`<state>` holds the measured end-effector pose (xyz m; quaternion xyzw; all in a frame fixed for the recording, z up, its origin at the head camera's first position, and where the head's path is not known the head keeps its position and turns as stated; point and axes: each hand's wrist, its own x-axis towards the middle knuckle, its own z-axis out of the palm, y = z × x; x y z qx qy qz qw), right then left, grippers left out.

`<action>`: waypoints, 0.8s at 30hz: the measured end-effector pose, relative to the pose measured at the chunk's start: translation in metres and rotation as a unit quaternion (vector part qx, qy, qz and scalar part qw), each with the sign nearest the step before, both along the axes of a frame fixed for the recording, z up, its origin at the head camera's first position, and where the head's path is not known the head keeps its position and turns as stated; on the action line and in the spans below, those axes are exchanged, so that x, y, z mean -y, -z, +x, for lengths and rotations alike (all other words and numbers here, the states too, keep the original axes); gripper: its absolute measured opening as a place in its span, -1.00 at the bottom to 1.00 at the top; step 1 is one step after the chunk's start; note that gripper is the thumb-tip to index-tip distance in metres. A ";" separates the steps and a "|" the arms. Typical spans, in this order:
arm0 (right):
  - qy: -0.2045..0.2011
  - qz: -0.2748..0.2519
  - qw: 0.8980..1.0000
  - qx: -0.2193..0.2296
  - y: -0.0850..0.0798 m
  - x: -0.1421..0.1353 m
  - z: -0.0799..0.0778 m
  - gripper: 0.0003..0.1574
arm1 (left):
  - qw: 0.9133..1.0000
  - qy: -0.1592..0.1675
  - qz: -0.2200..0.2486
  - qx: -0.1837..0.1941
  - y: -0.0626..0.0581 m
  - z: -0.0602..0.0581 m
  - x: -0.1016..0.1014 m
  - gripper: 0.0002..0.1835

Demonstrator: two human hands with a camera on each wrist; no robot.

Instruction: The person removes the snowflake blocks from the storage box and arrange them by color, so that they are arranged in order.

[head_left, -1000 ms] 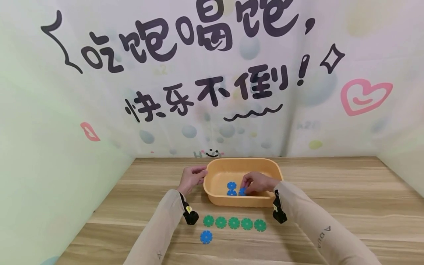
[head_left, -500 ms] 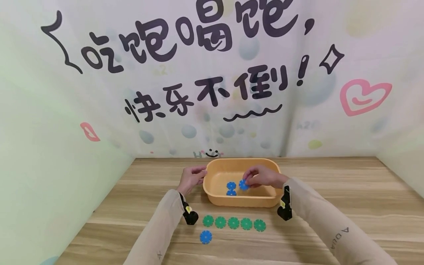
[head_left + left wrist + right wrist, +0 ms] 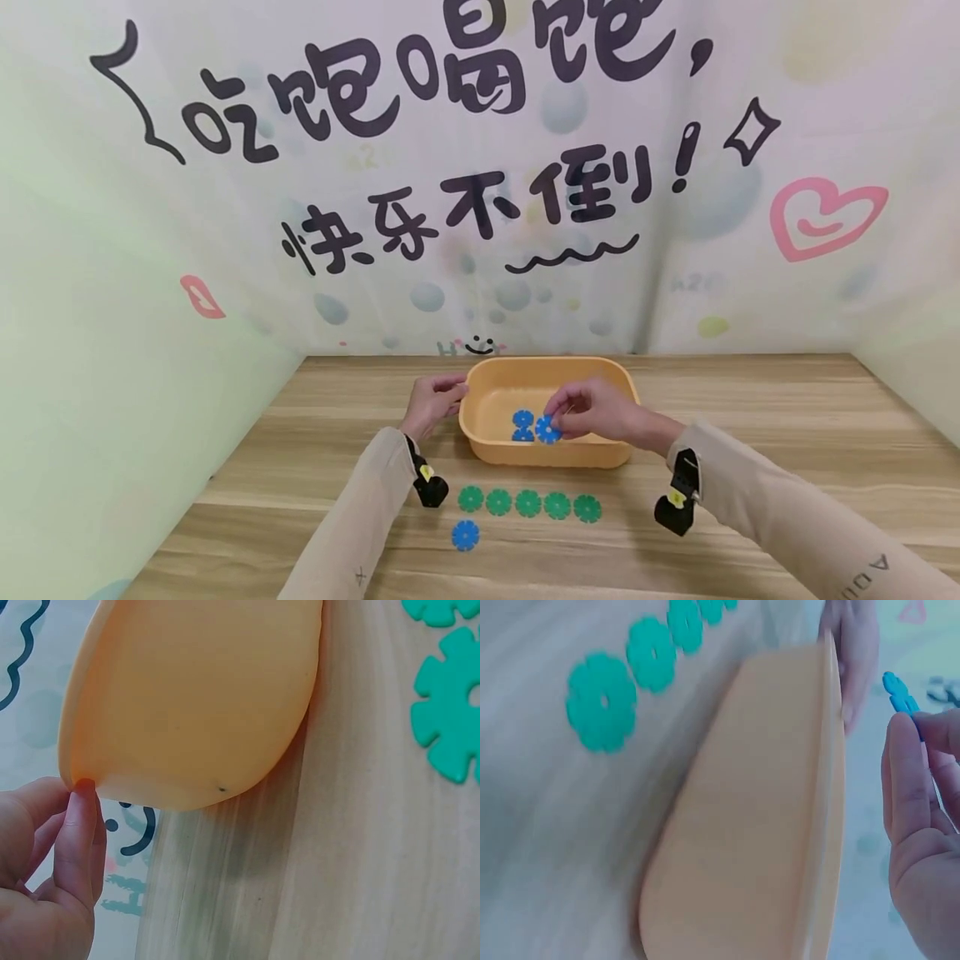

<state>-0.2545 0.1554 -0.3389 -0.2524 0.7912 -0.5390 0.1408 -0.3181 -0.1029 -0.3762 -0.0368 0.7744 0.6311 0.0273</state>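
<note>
An orange plastic basin [image 3: 555, 454] stands toward the back of the table. At its left end my left hand [image 3: 431, 404] pinches the rim between thumb and fingers; the left wrist view shows the same grip on the basin wall [image 3: 195, 697]. My right hand [image 3: 600, 410] pinches a blue snowflake disc [image 3: 548, 429] by its edge, above the basin. In the right wrist view that blue disc [image 3: 901, 694] sticks out from thumb and fingertips, clear of the rim. Two more blue discs [image 3: 522, 426] lie inside the basin, left of the right hand.
In front of the basin several green snowflake discs [image 3: 528, 503] lie in a row on the wooden table [image 3: 360, 533]. Below the row's left end lies a single blue disc [image 3: 465, 536]. A printed cloth [image 3: 480, 208] hangs behind the table.
My right hand has lifted a blue disc off the basin's floor and brought it up and slightly toward me. The right forearm has swung rightward. My left hand stays on the rim.
</note>
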 end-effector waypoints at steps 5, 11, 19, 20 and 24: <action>-0.028 -0.002 1.000 -0.010 0.007 0.012 0.018 -0.81 | 1.000 0.001 -0.001 -0.001 0.000 0.000 0.001 -0.73; -0.078 0.022 0.997 -0.013 0.024 0.032 0.036 -0.86 | 1.000 0.001 -0.004 -0.001 0.000 -0.001 0.001 -0.73; -0.102 0.040 0.993 -0.041 0.050 0.055 0.041 -0.94 | 1.000 0.003 -0.004 0.001 0.001 -0.003 0.001 -0.73; -0.111 0.040 0.992 -0.051 0.051 0.058 0.041 -0.94 | 1.000 0.003 -0.003 0.002 0.001 -0.003 0.001 -0.73; -0.131 0.058 0.985 -0.097 0.052 0.065 0.043 -0.95 | 1.000 0.003 -0.004 0.001 0.000 -0.001 0.001 -0.73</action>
